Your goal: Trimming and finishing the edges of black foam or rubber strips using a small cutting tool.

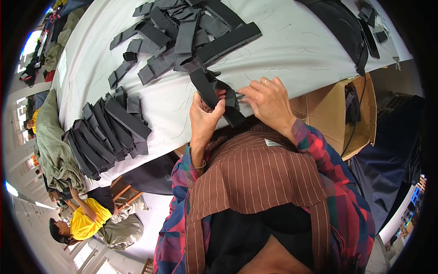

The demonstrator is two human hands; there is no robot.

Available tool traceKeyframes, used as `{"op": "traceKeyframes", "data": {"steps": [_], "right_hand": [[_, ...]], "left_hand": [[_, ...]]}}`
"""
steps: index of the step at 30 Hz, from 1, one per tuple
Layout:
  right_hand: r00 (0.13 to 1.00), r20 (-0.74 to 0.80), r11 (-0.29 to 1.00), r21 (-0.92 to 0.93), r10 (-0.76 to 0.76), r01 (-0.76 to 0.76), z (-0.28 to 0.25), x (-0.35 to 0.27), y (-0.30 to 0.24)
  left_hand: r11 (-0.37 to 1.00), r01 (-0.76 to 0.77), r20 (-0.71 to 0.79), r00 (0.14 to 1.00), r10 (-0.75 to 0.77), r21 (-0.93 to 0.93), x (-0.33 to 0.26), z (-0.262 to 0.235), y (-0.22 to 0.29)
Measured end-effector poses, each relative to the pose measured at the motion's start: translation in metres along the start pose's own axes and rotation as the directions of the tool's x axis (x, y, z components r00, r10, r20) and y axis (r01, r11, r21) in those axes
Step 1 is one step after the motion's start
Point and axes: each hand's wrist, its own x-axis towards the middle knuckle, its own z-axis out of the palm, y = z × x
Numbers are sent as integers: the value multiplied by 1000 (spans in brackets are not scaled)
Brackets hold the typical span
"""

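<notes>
A dark grey fabric band [204,86], folded and partly looped, is held up at the table's near edge. My left hand [206,114] grips it, with the thumb in front and fingers behind the cloth. My right hand [269,99], wearing a ring, is beside the band's right edge. Its thumb and index finger are pinched together at the cloth; whatever lies between them is too small to make out. Beyond my hands, a loose pile of similar bands [187,34] covers the table. A row of folded bands [107,132] lies stacked to the left.
Loose threads are scattered on the white-covered table [283,50]. A black curved object [335,32] with a cord lies at the far right. Below the edge stands an open cardboard box [335,114]. A person in yellow [91,219] works at the left near green cloth [57,141].
</notes>
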Motion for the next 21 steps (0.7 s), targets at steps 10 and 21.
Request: {"op": "traceKeyframes", "data": {"steps": [10,21], "right_hand": [[915,-44,722,629,401,-286,23,-4,-4],[990,-132,991,126,51,-35,10,-7,5]], "left_hand": [[1000,-14,13,1000,15,-16,-2,1,-2],[999,-24,2,1000,24,-28,-2,-1,-5]]}}
